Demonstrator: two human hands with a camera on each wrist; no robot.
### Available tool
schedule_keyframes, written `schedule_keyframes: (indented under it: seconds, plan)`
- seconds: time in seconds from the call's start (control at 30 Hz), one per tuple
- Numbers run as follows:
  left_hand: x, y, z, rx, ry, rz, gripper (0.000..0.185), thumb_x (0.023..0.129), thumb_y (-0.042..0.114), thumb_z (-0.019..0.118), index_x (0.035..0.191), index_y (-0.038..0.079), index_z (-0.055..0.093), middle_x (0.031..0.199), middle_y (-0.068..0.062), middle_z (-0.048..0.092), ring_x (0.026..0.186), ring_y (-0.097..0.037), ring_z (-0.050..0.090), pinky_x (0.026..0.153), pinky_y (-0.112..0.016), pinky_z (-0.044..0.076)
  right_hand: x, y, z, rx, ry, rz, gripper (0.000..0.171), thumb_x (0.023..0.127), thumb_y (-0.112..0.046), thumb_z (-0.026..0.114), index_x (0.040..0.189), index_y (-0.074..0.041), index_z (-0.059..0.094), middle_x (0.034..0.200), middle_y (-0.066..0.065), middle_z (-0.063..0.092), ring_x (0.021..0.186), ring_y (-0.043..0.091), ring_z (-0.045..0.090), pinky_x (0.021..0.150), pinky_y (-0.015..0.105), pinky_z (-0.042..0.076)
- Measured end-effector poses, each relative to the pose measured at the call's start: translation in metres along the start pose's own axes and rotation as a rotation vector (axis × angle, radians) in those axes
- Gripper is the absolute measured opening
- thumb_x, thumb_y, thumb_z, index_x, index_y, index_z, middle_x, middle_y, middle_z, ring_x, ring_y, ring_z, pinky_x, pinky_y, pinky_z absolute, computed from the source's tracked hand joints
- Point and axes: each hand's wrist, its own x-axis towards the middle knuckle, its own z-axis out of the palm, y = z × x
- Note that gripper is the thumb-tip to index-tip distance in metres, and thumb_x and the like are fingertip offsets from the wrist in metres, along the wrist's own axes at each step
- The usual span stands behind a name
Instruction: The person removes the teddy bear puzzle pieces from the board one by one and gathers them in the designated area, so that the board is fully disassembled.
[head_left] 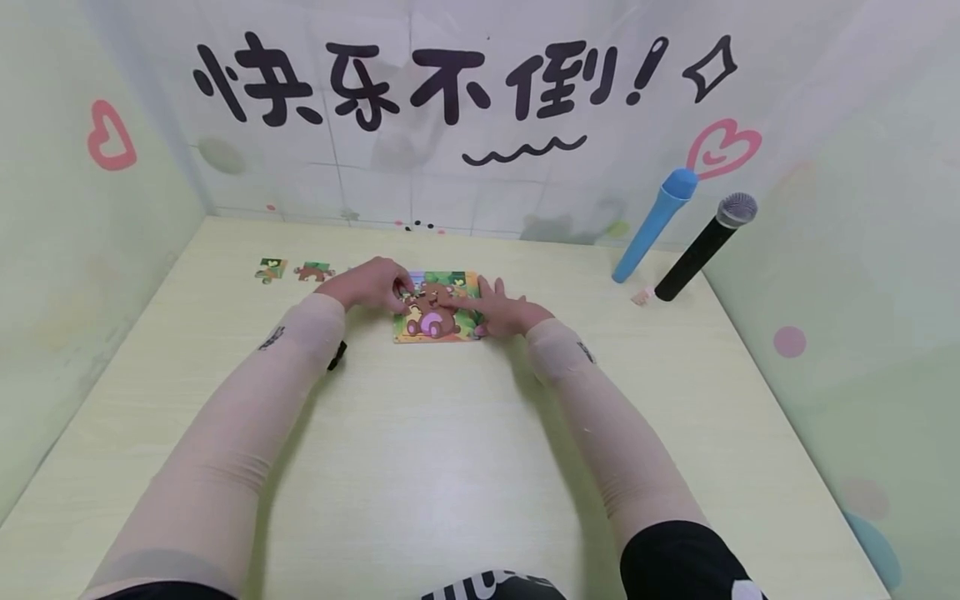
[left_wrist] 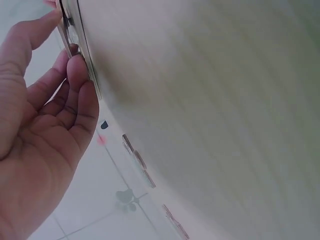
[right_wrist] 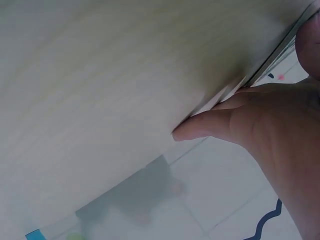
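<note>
A bear jigsaw board [head_left: 438, 327] lies flat on the pale wooden table [head_left: 420, 467]. My left hand [head_left: 396, 291] is at the board's upper left corner with its fingers curled. In the left wrist view the left hand [left_wrist: 65, 40] pinches a puzzle piece [left_wrist: 69, 26] between thumb and fingers at the board's edge. My right hand [head_left: 486, 298] lies on the right side of the board, fingers straight and pressing down. In the right wrist view, the right hand [right_wrist: 260, 120] rests by the board's thin edge [right_wrist: 286, 46].
Two loose puzzle pieces [head_left: 270, 268] [head_left: 313, 271] lie to the left of the board. A blue microphone [head_left: 654, 225] and a black microphone [head_left: 705, 246] lean on the back right wall. A small object [head_left: 640, 296] sits beside them. Walls enclose the table on three sides.
</note>
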Motion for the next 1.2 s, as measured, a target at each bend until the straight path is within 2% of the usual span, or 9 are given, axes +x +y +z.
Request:
schedule_keyframes:
  seconds: [0.13,0.37,0.53,0.8,0.97,1.1,1.2]
  plan:
    - [0.001,-0.001,0.001,0.003,0.003,0.005,0.040,0.082,0.019,0.083,0.115,0.002,0.070,0.102,-0.009,0.068,0.092,-0.022,0.062,0.090,-0.039,0.052,0.000,-0.001,0.000,-0.046,0.000,0.008,0.073,0.103,-0.022,0.056,0.157,-0.055,0.018,0.167,0.016,-0.020,0.149,0.044,-0.022,0.112,0.077,-0.002]
    - [-0.003,0.002,-0.002,-0.013,0.002,-0.021,0.041,0.082,0.019,0.082,0.118,0.002,0.069,0.105,-0.009,0.068,0.095,-0.023,0.061,0.093,-0.041,0.051,-0.002,-0.004,0.000,0.000,-0.010,0.033,0.076,0.104,-0.018,0.052,0.154,-0.061,0.014,0.167,0.010,-0.022,0.149,0.039,-0.025,0.115,0.072,-0.003]
    - [-0.005,0.003,-0.003,-0.049,-0.004,-0.023,0.045,0.083,0.017,0.082,0.122,-0.001,0.068,0.107,-0.011,0.068,0.098,-0.023,0.063,0.095,-0.041,0.050,-0.003,-0.005,-0.001,-0.024,-0.007,0.025,0.078,0.104,-0.017,0.053,0.154,-0.062,0.012,0.167,0.011,-0.021,0.150,0.040,-0.023,0.114,0.073,-0.001]
    - [-0.007,0.000,-0.002,-0.078,0.013,0.045,0.041,0.084,0.012,0.079,0.120,-0.003,0.067,0.101,-0.012,0.067,0.092,-0.024,0.062,0.087,-0.038,0.051,-0.003,-0.006,-0.002,-0.046,-0.009,0.027,0.076,0.105,-0.020,0.053,0.155,-0.060,0.012,0.167,0.013,-0.020,0.150,0.041,-0.022,0.114,0.074,0.001]
    - [-0.010,-0.007,-0.003,-0.113,0.011,0.032,0.042,0.086,0.009,0.077,0.125,-0.002,0.064,0.107,-0.014,0.065,0.098,-0.026,0.061,0.091,-0.041,0.052,-0.002,-0.006,-0.002,-0.034,-0.010,0.028,0.078,0.104,-0.019,0.053,0.156,-0.059,0.010,0.167,0.012,-0.021,0.150,0.041,-0.022,0.114,0.074,0.000]
    - [-0.015,-0.012,-0.006,-0.116,0.013,0.030,0.043,0.088,0.007,0.074,0.128,-0.003,0.062,0.116,-0.016,0.064,0.104,-0.028,0.061,0.093,-0.043,0.051,-0.002,-0.005,-0.001,-0.028,0.009,0.017,0.085,0.104,-0.018,0.055,0.159,-0.051,0.001,0.167,0.013,-0.019,0.150,0.042,-0.020,0.113,0.075,0.000]
    - [-0.020,-0.014,-0.008,-0.112,0.022,0.031,0.044,0.088,0.009,0.074,0.129,-0.002,0.062,0.122,-0.015,0.063,0.106,-0.029,0.060,0.094,-0.044,0.050,-0.002,-0.005,0.000,-0.006,0.040,0.018,0.090,0.103,-0.016,0.056,0.162,-0.037,-0.007,0.168,0.012,-0.016,0.151,0.040,-0.018,0.113,0.075,0.000]
